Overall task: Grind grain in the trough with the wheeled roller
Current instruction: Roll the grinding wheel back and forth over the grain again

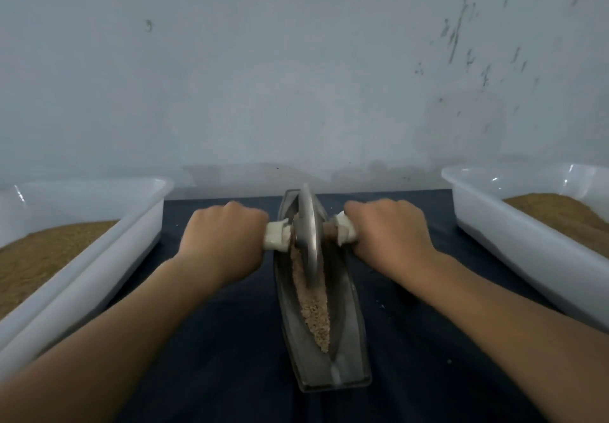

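head view: the trough (344,320), a long narrow metal boat, lies lengthwise on a dark cloth (230,340), pointing away from the person toward the pale wall (296,76). the wheeled roller (308,228) stands upright in the groove, in the far half of the trough, its disc edge down in the grain (316,310).

the left hand (220,234) is curled into a fist round the left handle (276,239), and the right hand (392,228) is wrapped the same way round the right handle (346,233). both handles are pale wrapped stubs, and only their inner ends show beside the disc. the 2 hands sit level with each other, 1 on each side of the trough.

the grain lies as 1 thin strip along the bottom of the groove, from under the wheel to close to the near end. it looks pale, lumpy and crumbly, more like cracked bits than fine meal, so i judge the grinding to be under way but not finished. the bare near tip of the trough holds almost nothing. the wheel hides whatever lies at the far end, so i cannot tell its condition there.

what seems left is more passes over the whole strip, the near part above all.

a white left tray (108,251) and a white right tray (514,234) flank the cloth, each holding a brown heap. i cannot tell which is raw and which is ground.
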Tool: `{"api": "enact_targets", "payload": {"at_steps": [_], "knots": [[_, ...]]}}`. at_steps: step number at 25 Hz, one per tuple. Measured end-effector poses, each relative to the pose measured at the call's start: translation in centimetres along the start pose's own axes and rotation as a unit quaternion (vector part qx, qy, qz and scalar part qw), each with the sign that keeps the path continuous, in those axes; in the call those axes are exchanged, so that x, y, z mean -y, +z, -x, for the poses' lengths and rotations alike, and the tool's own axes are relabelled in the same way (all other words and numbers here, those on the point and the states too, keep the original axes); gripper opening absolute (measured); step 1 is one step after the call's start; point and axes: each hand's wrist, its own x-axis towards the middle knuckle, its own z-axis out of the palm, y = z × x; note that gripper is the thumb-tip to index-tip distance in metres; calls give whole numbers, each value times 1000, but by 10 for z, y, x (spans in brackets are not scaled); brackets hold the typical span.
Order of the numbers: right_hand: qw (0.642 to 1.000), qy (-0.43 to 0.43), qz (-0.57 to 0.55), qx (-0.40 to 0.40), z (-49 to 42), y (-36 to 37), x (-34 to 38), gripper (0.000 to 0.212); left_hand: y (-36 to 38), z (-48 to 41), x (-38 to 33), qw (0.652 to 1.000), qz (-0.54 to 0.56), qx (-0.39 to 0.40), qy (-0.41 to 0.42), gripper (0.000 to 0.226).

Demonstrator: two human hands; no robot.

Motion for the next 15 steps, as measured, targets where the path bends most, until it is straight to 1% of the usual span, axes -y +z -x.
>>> {"api": "enact_targets", "payload": {"at_steps": [1,3,4,5,6,8,10,12,13,15], "knots": [[1000,-18,-4,-22,18,-7,-3,13,-3,17,2,1000,-4,-24,15,10],[995,-46,-6,-83,51,-26,-10,19,-13,49,10,994,-22,-76,70,26],[994,-60,-10,-95,63,-33,-15,20,-19,58,15,989,-28,-106,96,33],[993,-69,-19,-90,73,-35,-19,19,-25,60,18,984,-31,-136,111,36],[995,-68,-26,-74,77,-32,-22,19,-27,55,18,983,-31,-138,113,36],[998,-28,-11,-51,65,-18,-22,21,-21,39,10,992,-51,-74,94,25],[999,9,22,-44,34,1,-12,19,-1,7,3,997,-51,-34,41,10],[999,40,16,-18,-7,15,-4,10,7,-20,2,1000,-11,3,-2,11],[999,46,5,-6,-24,18,-4,10,9,-26,1,1000,3,12,-20,11],[999,33,-1,-1,-34,15,-5,17,7,-21,-1,999,13,16,-40,8]]}}
